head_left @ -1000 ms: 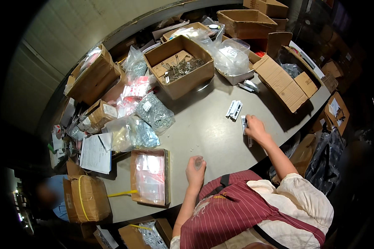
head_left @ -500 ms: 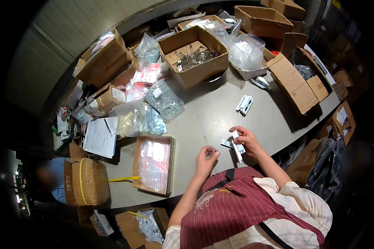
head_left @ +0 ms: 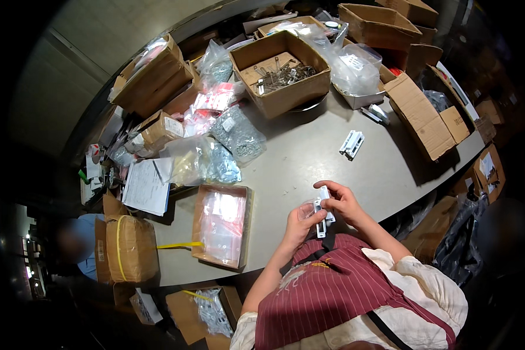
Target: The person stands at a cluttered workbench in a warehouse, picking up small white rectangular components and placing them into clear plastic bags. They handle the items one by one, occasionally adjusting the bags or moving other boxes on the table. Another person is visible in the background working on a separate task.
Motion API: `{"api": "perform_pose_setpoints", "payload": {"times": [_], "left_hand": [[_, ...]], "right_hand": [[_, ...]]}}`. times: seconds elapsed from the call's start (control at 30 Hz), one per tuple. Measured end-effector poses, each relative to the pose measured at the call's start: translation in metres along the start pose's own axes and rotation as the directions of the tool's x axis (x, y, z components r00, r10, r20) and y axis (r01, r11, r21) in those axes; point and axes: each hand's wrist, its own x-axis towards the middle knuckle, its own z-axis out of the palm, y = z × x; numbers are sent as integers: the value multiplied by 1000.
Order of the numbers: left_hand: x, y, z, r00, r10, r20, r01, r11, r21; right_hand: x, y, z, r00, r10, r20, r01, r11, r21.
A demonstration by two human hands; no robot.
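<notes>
Close to the table's near edge, my two hands meet at a narrow white slotted part (head_left: 321, 226), held upright in front of the apron. My right hand (head_left: 345, 204) grips its upper end, and more white pieces show beneath those fingers. From the other side, my left hand (head_left: 297, 228) presses its thumb against the same part. Something clear, like thin plastic, shows at the left fingers; its kind is hard to make out. Farther off on the table lies a similar group of white parts (head_left: 352, 144), touched by neither hand.
An open carton of metal pieces (head_left: 280, 105) stands at the back. A shallow box of plastic bags (head_left: 246, 230) is left of my hands. Bags of small hardware (head_left: 239, 134) and papers (head_left: 146, 186) lie at left. A flapped carton (head_left: 420, 116) stands at right.
My left hand has moved right and up to meet the white part, and its thumb now presses on it. My right hand has brought the part slightly left. The view has shifted a little.
</notes>
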Motion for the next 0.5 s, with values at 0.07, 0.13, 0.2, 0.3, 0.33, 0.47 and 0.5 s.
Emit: {"api": "perform_pose_setpoints", "payload": {"times": [0.07, 0.13, 0.2, 0.3, 0.33, 0.47, 0.5], "left_hand": [[-3, -4, -2, 999, 0, -50, -3, 999, -51], [-3, -13, -7, 992, 5, -124, -18, 994, -104], [5, -30, -28, 978, 7, -207, -44, 984, -174], [-3, -15, -33, 951, -129, -282, -8, 899, -439], [-3, -19, -31, 953, 30, -301, -119, 952, -283], [-6, -25, -24, 916, 289, -280, -277, 957, 82], [-6, -23, -26, 932, 198, -304, -204, 979, 11]], "right_hand": [[-2, -9, 4, 999, 42, 29, -45, 992, 115], [-6, -19, 4, 983, 145, 113, -176, 919, 352], [-7, -11, -15, 951, 63, 303, -242, 760, 603], [-16, -36, 1, 986, 101, 133, -132, 961, 243], [-17, -39, 8, 995, 79, 61, -82, 995, 63], [-22, -14, -6, 937, 327, 125, -221, 829, -513], [-24, -13, -6, 923, 345, 170, -176, 772, -611]]}}
